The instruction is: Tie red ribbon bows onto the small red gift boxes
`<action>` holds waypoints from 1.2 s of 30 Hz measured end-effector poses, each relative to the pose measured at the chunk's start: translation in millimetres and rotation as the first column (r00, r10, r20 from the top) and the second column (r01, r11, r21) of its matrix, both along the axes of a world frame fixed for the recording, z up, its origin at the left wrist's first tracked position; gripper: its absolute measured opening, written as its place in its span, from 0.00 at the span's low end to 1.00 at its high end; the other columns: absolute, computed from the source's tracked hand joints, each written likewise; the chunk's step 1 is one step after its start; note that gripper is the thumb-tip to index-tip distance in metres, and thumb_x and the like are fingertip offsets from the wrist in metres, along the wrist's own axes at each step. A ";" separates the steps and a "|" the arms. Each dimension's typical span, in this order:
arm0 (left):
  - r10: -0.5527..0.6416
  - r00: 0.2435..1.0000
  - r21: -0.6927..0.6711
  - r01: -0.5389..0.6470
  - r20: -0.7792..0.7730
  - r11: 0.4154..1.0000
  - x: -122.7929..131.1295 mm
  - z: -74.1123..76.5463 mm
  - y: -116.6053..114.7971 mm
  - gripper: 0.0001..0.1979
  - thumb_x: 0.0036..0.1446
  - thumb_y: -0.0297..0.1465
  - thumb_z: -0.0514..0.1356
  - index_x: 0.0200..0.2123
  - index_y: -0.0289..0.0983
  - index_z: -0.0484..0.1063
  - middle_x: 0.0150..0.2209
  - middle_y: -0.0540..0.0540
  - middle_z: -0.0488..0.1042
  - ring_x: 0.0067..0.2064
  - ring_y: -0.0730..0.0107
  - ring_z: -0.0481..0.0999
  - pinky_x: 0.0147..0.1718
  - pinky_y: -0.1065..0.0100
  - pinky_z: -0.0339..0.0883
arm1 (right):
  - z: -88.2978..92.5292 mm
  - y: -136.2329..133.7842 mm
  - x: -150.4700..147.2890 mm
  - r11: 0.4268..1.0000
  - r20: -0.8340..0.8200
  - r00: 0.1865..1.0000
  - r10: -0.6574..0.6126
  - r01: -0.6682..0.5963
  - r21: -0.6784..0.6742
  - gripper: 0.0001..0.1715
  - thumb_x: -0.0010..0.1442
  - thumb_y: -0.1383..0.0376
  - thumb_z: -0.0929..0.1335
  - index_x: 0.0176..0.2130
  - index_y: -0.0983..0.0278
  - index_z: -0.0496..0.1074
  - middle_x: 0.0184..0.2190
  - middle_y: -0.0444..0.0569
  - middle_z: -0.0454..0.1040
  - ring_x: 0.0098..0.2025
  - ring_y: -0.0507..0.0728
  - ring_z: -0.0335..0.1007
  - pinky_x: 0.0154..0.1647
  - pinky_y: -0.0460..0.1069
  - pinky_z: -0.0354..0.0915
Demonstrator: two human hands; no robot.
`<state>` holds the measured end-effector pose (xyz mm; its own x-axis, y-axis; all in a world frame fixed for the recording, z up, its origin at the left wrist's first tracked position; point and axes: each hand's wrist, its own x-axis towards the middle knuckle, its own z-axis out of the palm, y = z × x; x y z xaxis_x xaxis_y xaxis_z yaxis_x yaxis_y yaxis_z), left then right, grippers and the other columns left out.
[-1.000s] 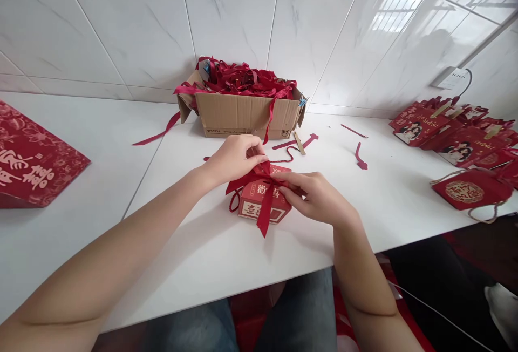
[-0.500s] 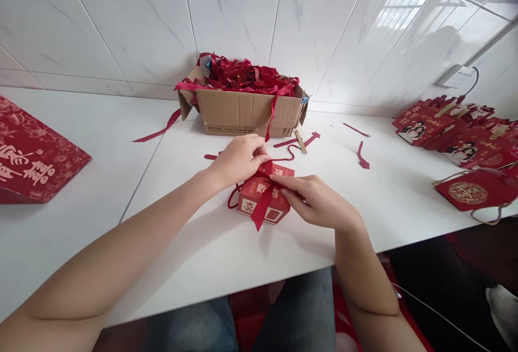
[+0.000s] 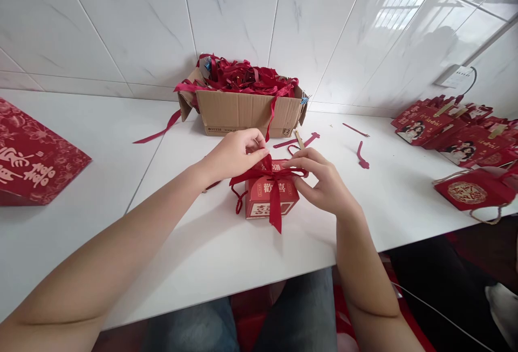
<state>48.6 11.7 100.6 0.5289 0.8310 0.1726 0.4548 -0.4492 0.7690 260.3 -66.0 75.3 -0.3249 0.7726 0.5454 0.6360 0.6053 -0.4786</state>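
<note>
A small red gift box (image 3: pixel 272 201) with pale characters on its front stands on the white table (image 3: pixel 194 244). A dark red ribbon (image 3: pixel 275 209) is tied in a bow across its top, one tail hanging down the front. My left hand (image 3: pixel 233 153) pinches the ribbon at the box's top left. My right hand (image 3: pixel 324 182) pinches the bow's right loop. A red cord loop shows at the box's left side.
A cardboard box (image 3: pixel 245 112) heaped with red ribbons stands behind, against the tiled wall. Loose ribbon scraps (image 3: pixel 361 155) lie to its right. Several finished red boxes and bags (image 3: pixel 461 144) crowd the far right. A flat red bag (image 3: pixel 28 163) lies at the left.
The gift box has turned so its front faces me and shifted slightly right. My right hand moved from the box's front to the bow's right loop, pulling it outward.
</note>
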 end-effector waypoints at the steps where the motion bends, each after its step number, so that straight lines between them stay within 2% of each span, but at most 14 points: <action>1: -0.011 1.000 -0.017 0.011 0.007 1.000 -0.6 0.2 0.2 0.10 0.57 0.40 0.58 0.36 0.40 0.69 0.30 0.51 0.78 0.27 0.72 0.71 0.28 0.68 0.64 | -1.0 0.9 0.1 1.000 0.005 1.000 0.026 -0.026 -0.006 0.19 0.57 0.73 0.63 0.47 0.60 0.71 0.40 0.50 0.70 0.39 0.54 0.68 0.38 0.51 0.69; 4: -0.036 0.999 -0.048 0.035 -0.002 0.998 -2.5 1.5 2.7 0.10 0.57 0.38 0.58 0.41 0.41 0.69 0.29 0.51 0.77 0.25 0.73 0.69 0.27 0.68 0.63 | -4.1 2.3 -0.9 0.998 0.018 0.997 0.069 -0.068 -0.013 0.20 0.59 0.72 0.63 0.50 0.60 0.70 0.38 0.48 0.72 0.35 0.53 0.67 0.37 0.50 0.68; 9: -0.118 0.988 -0.150 0.103 -0.097 0.983 -12.1 11.6 8.0 0.14 0.52 0.34 0.60 0.44 0.42 0.72 0.34 0.49 0.78 0.35 0.67 0.76 0.33 0.67 0.68 | -6.1 4.5 0.3 1.000 0.006 1.000 0.002 -0.003 0.017 0.19 0.60 0.72 0.62 0.49 0.60 0.70 0.34 0.47 0.73 0.33 0.52 0.67 0.34 0.49 0.67; 13: -0.297 0.931 -0.224 0.250 -0.210 0.942 -26.5 23.1 11.1 0.16 0.49 0.33 0.61 0.44 0.44 0.73 0.38 0.48 0.78 0.37 0.66 0.77 0.32 0.69 0.69 | -4.5 5.6 2.3 0.998 -0.018 1.000 0.016 -0.015 0.063 0.25 0.56 0.76 0.59 0.49 0.60 0.70 0.41 0.50 0.72 0.42 0.56 0.69 0.40 0.53 0.69; 17: -0.392 0.889 -0.177 0.357 -0.236 0.917 -35.6 28.2 12.7 0.19 0.47 0.29 0.61 0.45 0.45 0.73 0.43 0.49 0.77 0.44 0.66 0.76 0.39 0.69 0.71 | -3.2 4.2 -3.4 0.989 -0.119 0.990 0.074 -0.057 0.134 0.23 0.54 0.74 0.60 0.47 0.61 0.70 0.47 0.53 0.71 0.51 0.60 0.68 0.49 0.58 0.68; 21: -0.356 0.898 -0.072 0.350 -0.257 0.934 -33.3 28.4 9.8 0.10 0.49 0.31 0.61 0.38 0.43 0.71 0.39 0.50 0.76 0.43 0.67 0.75 0.43 0.67 0.70 | -8.5 6.2 -13.5 0.985 -0.128 0.986 0.106 -0.086 0.151 0.16 0.58 0.72 0.63 0.45 0.61 0.71 0.42 0.52 0.73 0.45 0.57 0.70 0.45 0.55 0.70; 24: -0.285 0.922 0.010 0.298 -0.263 0.954 -27.1 27.8 5.6 0.06 0.52 0.34 0.60 0.35 0.41 0.69 0.36 0.51 0.75 0.39 0.67 0.74 0.39 0.66 0.70 | -14.3 9.3 -17.6 0.982 -0.110 0.986 0.126 -0.109 0.152 0.11 0.59 0.71 0.65 0.41 0.62 0.73 0.37 0.50 0.73 0.38 0.54 0.70 0.39 0.52 0.70; 27: -0.237 0.953 0.094 0.258 -0.190 0.962 -20.1 24.7 2.0 0.05 0.54 0.33 0.59 0.35 0.40 0.70 0.37 0.50 0.75 0.39 0.67 0.74 0.37 0.66 0.69 | -17.1 10.6 -18.1 0.984 -0.104 0.988 0.116 -0.100 0.147 0.08 0.59 0.70 0.66 0.39 0.61 0.73 0.34 0.49 0.73 0.35 0.53 0.69 0.36 0.51 0.69; 29: -0.253 0.956 0.137 0.273 -0.146 0.952 -15.8 20.8 0.5 0.05 0.53 0.29 0.57 0.36 0.39 0.70 0.38 0.50 0.75 0.39 0.69 0.74 0.39 0.67 0.69 | -17.0 10.4 -17.8 0.987 -0.106 0.989 0.104 -0.089 0.136 0.08 0.59 0.70 0.66 0.39 0.61 0.73 0.34 0.49 0.73 0.34 0.53 0.69 0.35 0.51 0.69; 32: -0.315 0.941 0.143 0.331 -0.123 0.933 -11.0 14.7 -0.3 0.11 0.51 0.24 0.55 0.38 0.39 0.70 0.39 0.51 0.75 0.39 0.71 0.73 0.38 0.69 0.69 | -16.0 10.0 -17.3 0.988 -0.106 0.989 0.101 -0.088 0.124 0.09 0.60 0.70 0.65 0.40 0.61 0.73 0.33 0.49 0.74 0.34 0.53 0.69 0.36 0.51 0.69; 36: -0.368 0.922 0.086 0.379 -0.116 0.922 -10.7 12.0 0.6 0.10 0.54 0.26 0.55 0.40 0.40 0.69 0.41 0.51 0.75 0.40 0.71 0.73 0.37 0.71 0.70 | -16.5 10.6 -17.5 0.989 -0.109 0.988 0.106 -0.093 0.117 0.09 0.60 0.70 0.65 0.40 0.61 0.73 0.33 0.49 0.74 0.34 0.53 0.69 0.36 0.51 0.68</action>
<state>37.9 12.2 112.6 0.8155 0.5497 0.1810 0.3075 -0.6764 0.6693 242.8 -55.4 58.8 -0.3273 0.6718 0.6645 0.5150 0.7164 -0.4707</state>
